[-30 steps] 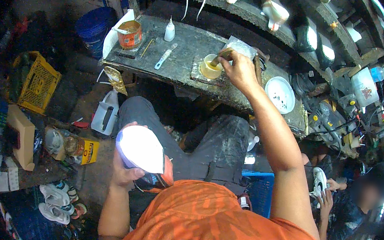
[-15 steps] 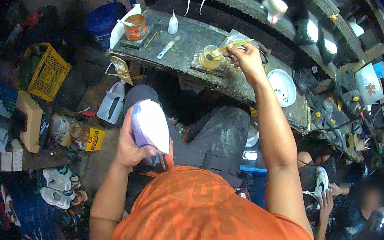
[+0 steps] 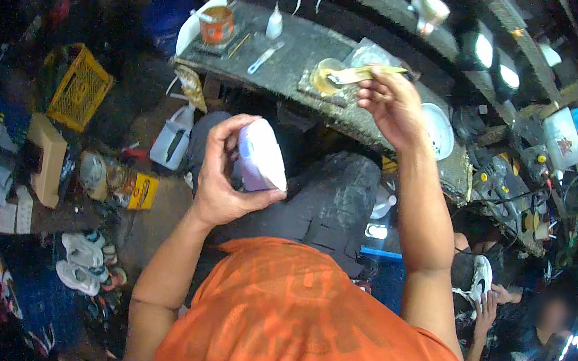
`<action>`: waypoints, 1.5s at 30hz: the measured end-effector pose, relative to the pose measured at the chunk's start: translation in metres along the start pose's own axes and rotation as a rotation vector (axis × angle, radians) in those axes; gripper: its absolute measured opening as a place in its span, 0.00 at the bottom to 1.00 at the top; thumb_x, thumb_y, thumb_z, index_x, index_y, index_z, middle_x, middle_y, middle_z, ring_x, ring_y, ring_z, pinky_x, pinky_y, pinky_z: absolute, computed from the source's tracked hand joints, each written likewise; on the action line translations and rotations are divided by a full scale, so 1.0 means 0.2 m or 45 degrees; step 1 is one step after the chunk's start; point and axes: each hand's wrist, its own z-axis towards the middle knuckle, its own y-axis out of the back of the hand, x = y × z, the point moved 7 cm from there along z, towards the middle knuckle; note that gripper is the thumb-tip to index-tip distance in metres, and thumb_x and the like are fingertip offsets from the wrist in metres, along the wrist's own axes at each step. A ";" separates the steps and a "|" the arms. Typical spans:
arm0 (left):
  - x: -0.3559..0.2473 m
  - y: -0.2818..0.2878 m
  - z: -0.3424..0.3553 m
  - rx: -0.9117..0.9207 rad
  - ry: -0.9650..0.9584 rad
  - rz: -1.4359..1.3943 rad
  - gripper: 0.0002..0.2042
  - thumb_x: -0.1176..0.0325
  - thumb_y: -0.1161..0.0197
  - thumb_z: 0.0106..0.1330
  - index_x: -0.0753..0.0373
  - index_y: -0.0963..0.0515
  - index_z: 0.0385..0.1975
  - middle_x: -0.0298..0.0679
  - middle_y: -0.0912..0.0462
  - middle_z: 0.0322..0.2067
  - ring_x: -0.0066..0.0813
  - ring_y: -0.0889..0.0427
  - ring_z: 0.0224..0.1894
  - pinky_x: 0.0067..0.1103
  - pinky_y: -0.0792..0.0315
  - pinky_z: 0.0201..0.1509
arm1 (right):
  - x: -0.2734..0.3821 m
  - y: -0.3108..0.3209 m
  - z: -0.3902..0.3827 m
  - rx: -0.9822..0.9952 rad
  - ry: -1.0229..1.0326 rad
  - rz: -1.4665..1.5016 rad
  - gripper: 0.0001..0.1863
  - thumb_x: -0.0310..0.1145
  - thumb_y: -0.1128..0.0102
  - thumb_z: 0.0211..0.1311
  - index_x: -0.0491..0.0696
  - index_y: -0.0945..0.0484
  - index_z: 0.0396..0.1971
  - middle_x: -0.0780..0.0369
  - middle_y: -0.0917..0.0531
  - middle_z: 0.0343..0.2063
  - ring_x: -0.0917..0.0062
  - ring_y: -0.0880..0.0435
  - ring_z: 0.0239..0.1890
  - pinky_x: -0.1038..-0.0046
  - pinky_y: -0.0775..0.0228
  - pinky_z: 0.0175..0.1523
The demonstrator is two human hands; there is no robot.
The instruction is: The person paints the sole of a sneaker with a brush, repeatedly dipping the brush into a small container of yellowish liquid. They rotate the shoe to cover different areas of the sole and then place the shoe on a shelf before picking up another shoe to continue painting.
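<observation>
My left hand (image 3: pixel 224 191) is closed around a white and lilac shoe (image 3: pixel 264 153), held above my lap. Its broad white face is turned up and to the right. My right hand (image 3: pixel 398 111) pinches a yellowish brush (image 3: pixel 360 74) over the workbench. The brush slants down to the left, its darker tip at the mouth of a small cup of yellow liquid (image 3: pixel 326 83). Blur hides whether the tip touches the liquid. The cup stands on a crusted board at the bench's near edge.
On the bench (image 3: pixel 290 68) are an orange tin (image 3: pixel 216 26), a white squeeze bottle (image 3: pixel 274 24), a spatula (image 3: pixel 265 58) and a white bowl (image 3: pixel 438 133). A jug (image 3: pixel 172 136) and yellow crate (image 3: pixel 80 88) stand left. At right, another person holds a white shoe (image 3: pixel 481 278).
My left hand has moved up and right, tilting the shoe more upright. My right hand has shifted slightly right and down, with the brush lying flatter across the cup. The whole view has shifted a little.
</observation>
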 end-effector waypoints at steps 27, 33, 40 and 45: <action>-0.29 -0.12 0.01 0.097 -0.567 0.061 0.41 0.63 0.16 0.42 0.56 0.32 0.58 0.53 0.32 0.61 0.62 0.31 0.65 0.49 0.32 0.67 | 0.17 -0.48 -0.85 -0.136 0.448 -0.297 0.15 0.28 0.32 0.61 0.41 0.26 0.44 0.58 0.18 0.36 0.76 0.16 0.36 0.73 0.20 0.42; -0.33 -0.11 -0.01 0.136 -0.568 0.129 0.41 0.63 0.15 0.40 0.55 0.30 0.57 0.51 0.30 0.60 0.62 0.30 0.65 0.49 0.32 0.66 | 0.21 -0.49 -0.88 -0.097 0.529 -0.319 0.14 0.27 0.32 0.62 0.41 0.24 0.45 0.60 0.17 0.37 0.77 0.15 0.37 0.75 0.21 0.42; -0.36 -0.11 0.01 0.143 -0.535 0.240 0.45 0.62 0.14 0.35 0.55 0.31 0.59 0.51 0.30 0.60 0.60 0.29 0.64 0.47 0.31 0.66 | 0.21 -0.47 -0.92 -0.091 0.514 -0.394 0.14 0.29 0.31 0.62 0.43 0.23 0.44 0.60 0.17 0.38 0.79 0.16 0.37 0.77 0.22 0.42; -0.37 -0.11 0.01 0.175 -0.488 0.284 0.46 0.62 0.14 0.34 0.55 0.31 0.59 0.51 0.30 0.60 0.59 0.29 0.64 0.47 0.31 0.66 | 0.22 -0.45 -0.93 -0.117 0.531 -0.494 0.13 0.29 0.30 0.61 0.43 0.21 0.43 0.61 0.17 0.39 0.80 0.17 0.38 0.78 0.24 0.44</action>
